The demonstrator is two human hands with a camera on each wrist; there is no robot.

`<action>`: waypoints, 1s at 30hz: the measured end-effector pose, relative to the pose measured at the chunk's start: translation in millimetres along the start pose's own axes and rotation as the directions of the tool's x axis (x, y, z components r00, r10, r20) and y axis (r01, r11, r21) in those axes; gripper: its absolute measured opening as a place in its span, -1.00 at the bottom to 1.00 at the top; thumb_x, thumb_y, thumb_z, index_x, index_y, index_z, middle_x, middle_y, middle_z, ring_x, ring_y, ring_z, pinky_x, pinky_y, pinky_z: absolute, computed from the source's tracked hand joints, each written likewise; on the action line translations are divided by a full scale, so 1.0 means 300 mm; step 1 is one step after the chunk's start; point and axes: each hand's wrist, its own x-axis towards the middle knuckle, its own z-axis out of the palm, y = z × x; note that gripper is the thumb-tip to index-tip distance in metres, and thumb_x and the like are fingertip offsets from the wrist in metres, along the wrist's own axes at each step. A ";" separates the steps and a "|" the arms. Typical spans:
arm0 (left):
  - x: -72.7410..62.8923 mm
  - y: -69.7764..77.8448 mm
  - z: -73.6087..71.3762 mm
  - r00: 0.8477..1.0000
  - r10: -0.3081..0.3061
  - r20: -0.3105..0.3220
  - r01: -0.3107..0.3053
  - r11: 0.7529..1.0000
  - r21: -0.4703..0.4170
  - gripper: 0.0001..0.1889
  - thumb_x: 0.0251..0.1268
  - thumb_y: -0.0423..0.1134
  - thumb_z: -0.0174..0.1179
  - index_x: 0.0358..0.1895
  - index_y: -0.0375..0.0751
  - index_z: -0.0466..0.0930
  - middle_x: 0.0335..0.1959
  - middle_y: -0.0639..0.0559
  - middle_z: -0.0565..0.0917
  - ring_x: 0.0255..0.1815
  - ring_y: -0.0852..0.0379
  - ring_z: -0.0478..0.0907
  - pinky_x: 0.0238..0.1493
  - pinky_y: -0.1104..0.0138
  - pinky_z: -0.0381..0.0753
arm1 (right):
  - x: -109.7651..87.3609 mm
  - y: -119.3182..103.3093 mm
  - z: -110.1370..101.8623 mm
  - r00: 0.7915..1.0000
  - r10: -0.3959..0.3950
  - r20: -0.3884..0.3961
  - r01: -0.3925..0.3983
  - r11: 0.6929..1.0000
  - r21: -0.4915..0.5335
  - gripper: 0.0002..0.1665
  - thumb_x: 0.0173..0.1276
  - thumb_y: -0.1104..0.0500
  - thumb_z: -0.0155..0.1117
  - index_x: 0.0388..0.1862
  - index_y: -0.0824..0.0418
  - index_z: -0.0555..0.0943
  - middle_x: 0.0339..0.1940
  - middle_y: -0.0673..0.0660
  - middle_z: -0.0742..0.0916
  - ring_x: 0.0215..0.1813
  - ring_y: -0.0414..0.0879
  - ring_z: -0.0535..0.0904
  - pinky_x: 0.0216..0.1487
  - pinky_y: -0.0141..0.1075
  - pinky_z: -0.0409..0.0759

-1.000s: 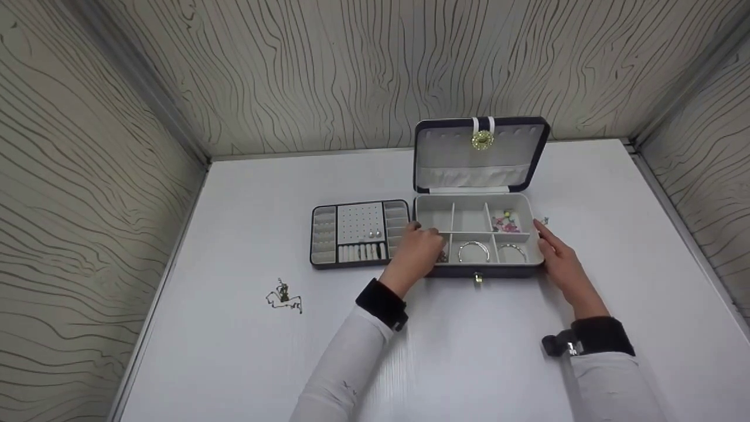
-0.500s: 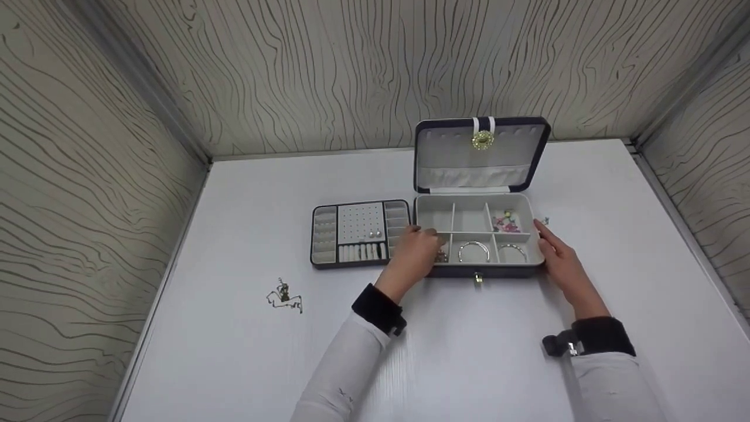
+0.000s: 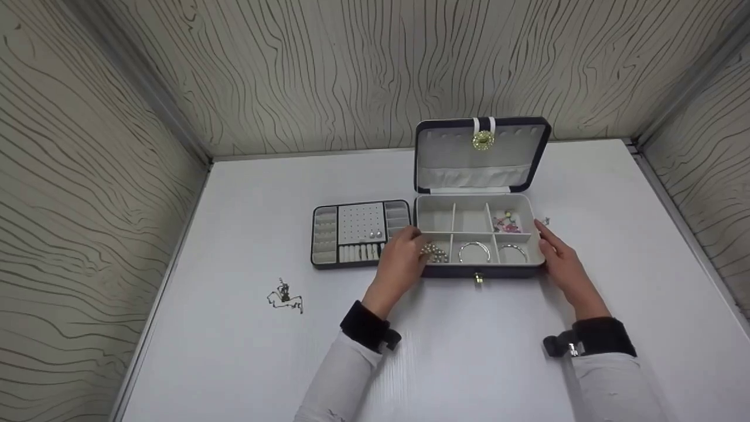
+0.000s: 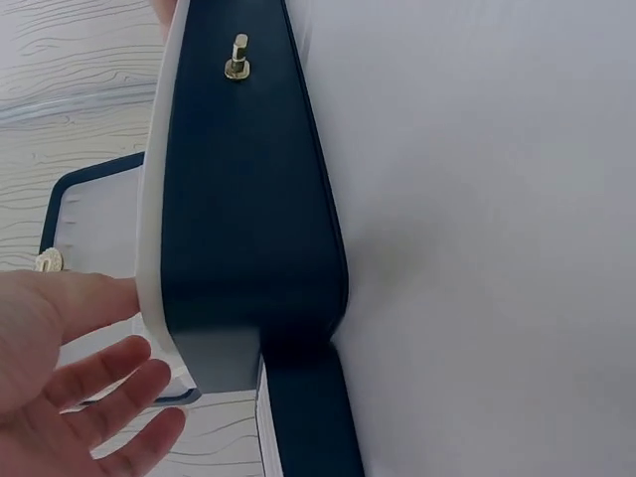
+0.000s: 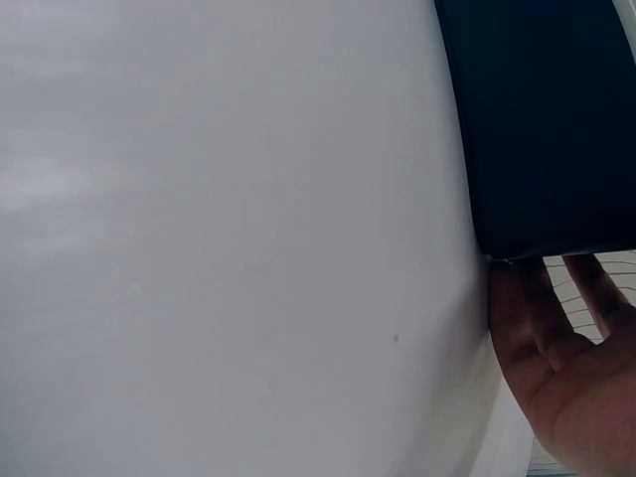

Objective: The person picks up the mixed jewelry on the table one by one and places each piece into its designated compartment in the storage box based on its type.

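A dark blue jewelry box (image 3: 451, 271) stands with its lid (image 3: 476, 153) raised. My left hand (image 3: 399, 264) is at its front left corner, beside a beaded, pearl-like piece (image 3: 435, 254) in the front left compartment. In the left wrist view, the fingers (image 4: 109, 393) are spread and loosely bent by the box rim, with nothing held. Against the box's right side rests my right hand (image 3: 563, 262). Its fingers (image 5: 542, 308) reach along that side in the right wrist view. Two silvery bracelets (image 3: 474, 252) lie in the other front compartments, and small colourful pieces (image 3: 507, 223) in the back right one.
Left of the box, and close to it, lies a divided tray (image 3: 325, 258) with ring slots and a pair of pearl earrings (image 3: 375, 234). A tangled chain necklace (image 3: 285, 296) is on the white table (image 3: 222, 246) at left. A tiny item (image 3: 546, 221) sits right of the box.
My left hand has drawn back leftward from the front left compartment, and the beaded piece in it now shows more fully. The right hand stays in place at the box's side.
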 end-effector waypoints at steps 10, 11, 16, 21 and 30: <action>-0.064 -0.065 -0.093 0.994 -0.087 0.067 0.090 0.996 -0.030 -0.69 0.18 -0.31 0.36 0.01 -0.19 0.68 -0.09 -0.04 0.63 -0.26 0.04 0.64 -0.22 0.26 0.66 | 0.001 -0.001 -0.002 1.000 -0.006 -0.004 0.006 1.000 -0.004 -0.30 0.61 -0.16 -0.26 0.61 -0.05 -0.07 0.60 0.21 -0.08 0.57 0.21 -0.27 0.48 0.19 -0.20; -0.072 -0.080 -0.106 0.994 -0.084 0.069 0.085 0.996 -0.020 -0.70 0.17 -0.32 0.36 0.00 -0.19 0.69 -0.10 -0.04 0.63 -0.27 0.03 0.64 -0.22 0.26 0.66 | 0.000 -0.002 -0.002 1.000 -0.005 -0.003 0.005 1.000 -0.003 -0.31 0.61 -0.16 -0.26 0.61 -0.05 -0.07 0.60 0.21 -0.08 0.57 0.21 -0.28 0.48 0.19 -0.20; -0.131 -0.173 -0.187 0.988 -0.123 0.096 0.124 0.992 0.000 -0.68 0.11 -0.39 0.38 -0.02 -0.22 0.68 -0.14 -0.08 0.66 -0.28 0.00 0.65 -0.22 0.24 0.67 | 0.001 0.001 0.000 1.000 -0.012 -0.008 0.012 1.000 -0.007 -0.30 0.61 -0.16 -0.25 0.61 -0.03 -0.06 0.60 0.23 -0.07 0.56 0.23 -0.27 0.48 0.19 -0.19; -0.210 -0.279 -0.290 0.952 -0.290 0.100 0.288 0.957 0.039 -0.66 0.05 -0.44 0.40 -0.03 -0.24 0.68 -0.12 -0.13 0.66 -0.24 -0.01 0.64 -0.21 0.19 0.66 | 0.005 0.009 0.002 0.999 -0.044 -0.018 0.043 0.999 -0.030 -0.33 0.63 -0.09 -0.25 0.61 0.01 -0.04 0.58 0.29 -0.03 0.56 0.27 -0.23 0.48 0.21 -0.20; -0.358 -0.439 -0.410 0.893 -0.432 0.127 0.419 0.900 0.118 -0.68 0.01 -0.47 0.44 -0.10 -0.29 0.71 -0.25 -0.11 0.68 -0.33 0.02 0.63 -0.36 0.17 0.63 | 0.003 0.005 0.000 0.999 -0.041 -0.011 0.041 0.999 -0.020 -0.33 0.63 -0.09 -0.26 0.61 0.01 -0.06 0.59 0.28 -0.06 0.56 0.26 -0.26 0.47 0.21 -0.21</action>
